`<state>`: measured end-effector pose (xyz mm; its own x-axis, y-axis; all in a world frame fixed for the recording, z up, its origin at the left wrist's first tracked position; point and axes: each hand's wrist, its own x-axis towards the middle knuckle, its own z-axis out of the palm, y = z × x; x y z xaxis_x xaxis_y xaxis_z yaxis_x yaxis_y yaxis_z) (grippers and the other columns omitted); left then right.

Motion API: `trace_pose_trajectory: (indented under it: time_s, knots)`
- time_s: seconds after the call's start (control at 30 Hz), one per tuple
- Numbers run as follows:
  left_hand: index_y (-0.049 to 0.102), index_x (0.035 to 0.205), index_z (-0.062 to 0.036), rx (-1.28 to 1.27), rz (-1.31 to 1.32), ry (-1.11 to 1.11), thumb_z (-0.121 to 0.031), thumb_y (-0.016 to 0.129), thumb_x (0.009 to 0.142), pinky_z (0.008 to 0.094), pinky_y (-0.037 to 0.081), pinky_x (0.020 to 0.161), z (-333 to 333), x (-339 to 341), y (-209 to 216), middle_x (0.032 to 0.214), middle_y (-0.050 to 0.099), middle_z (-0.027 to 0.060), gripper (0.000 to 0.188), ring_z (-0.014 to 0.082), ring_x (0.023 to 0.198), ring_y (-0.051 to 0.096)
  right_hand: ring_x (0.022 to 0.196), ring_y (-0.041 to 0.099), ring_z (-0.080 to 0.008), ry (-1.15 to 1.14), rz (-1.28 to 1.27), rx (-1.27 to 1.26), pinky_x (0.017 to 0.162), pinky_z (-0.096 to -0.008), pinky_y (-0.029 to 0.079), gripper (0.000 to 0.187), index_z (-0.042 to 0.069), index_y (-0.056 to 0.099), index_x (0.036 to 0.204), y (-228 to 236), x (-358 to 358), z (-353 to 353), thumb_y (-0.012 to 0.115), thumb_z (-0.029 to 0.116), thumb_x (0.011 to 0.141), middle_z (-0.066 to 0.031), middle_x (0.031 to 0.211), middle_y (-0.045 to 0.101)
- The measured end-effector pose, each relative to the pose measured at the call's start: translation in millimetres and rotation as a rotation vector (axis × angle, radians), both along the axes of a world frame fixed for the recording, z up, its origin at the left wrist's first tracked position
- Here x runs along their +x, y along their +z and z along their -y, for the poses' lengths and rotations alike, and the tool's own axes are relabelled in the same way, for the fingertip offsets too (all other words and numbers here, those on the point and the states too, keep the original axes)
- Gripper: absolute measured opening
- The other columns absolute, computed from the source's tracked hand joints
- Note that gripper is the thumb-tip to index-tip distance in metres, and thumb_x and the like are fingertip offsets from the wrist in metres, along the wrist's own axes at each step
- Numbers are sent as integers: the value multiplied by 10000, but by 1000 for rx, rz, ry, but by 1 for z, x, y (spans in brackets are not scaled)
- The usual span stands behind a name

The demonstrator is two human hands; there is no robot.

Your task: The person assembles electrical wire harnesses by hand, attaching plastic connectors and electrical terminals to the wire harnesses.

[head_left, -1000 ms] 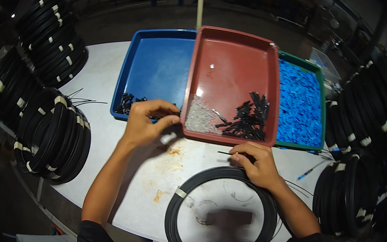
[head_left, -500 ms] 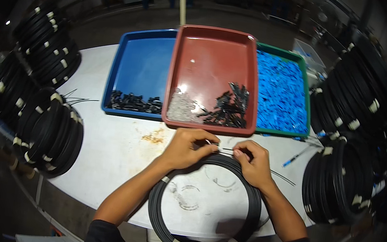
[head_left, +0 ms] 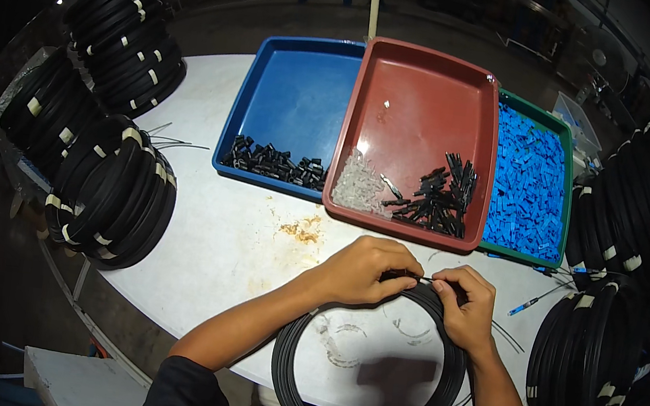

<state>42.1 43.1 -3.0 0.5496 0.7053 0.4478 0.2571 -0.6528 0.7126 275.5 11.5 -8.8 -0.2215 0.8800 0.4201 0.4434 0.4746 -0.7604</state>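
Note:
My left hand is closed in a pinch, thumb against fingers, around a small dark piece too hidden to name. My right hand pinches a thin black cable, which shows in the narrow gap between the two sets of fingertips. Beneath both hands a coil of black cable, bound with pale tape, leans from the table over its near edge toward my lap. Loose cable ends stick out to the right of my right hand.
Beyond my hands stand a blue tray with black parts, a red tray with clear and black pieces, and a green tray full of blue connectors. Stacked cable coils flank the white table at left, more coils at right.
The view has turned, so the trays and coils sit farther right and tilted. My fingertips have come closer together, and less of the cable shows between them.

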Motion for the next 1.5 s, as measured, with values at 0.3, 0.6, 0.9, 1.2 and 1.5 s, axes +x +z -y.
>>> trace_pose_trajectory:
  time_s: [0.3,0.6,0.9,1.2,1.5]
  knots:
    - [779,1019,-10,-138,133,69,-78,792,864,305,572,694,0,-6,-4,954,777,127,171,212,805,737,614,575,-159,-4,34,23,588,-289,451,53,0,732,925,2,0,0,709,-12,879,-91,784,672]
    - [779,1029,-11,-105,155,20,-91,793,870,272,540,622,0,-3,-2,944,777,113,179,176,746,711,648,635,-183,-16,61,55,597,-294,483,55,1,738,929,5,2,2,709,-2,882,-106,803,689]
    - [763,964,-36,309,20,163,-90,782,838,372,566,781,-7,-41,5,944,759,115,138,264,867,736,694,661,-196,-12,45,22,643,-297,499,51,-14,736,920,6,-3,3,705,-15,880,-120,813,697]
    - [746,935,-21,306,-508,641,34,622,675,414,485,994,-61,-218,27,1061,752,111,294,298,1059,647,683,635,-178,-60,53,-46,646,-282,484,45,-22,735,908,6,-4,2,709,-8,874,-112,797,692]
    - [782,1140,-91,239,-653,627,19,709,756,407,421,1080,-96,-234,27,1173,735,79,406,260,1161,606,737,679,-176,-91,72,-96,666,-263,516,75,-48,722,928,10,-7,0,685,-65,864,-132,854,712]
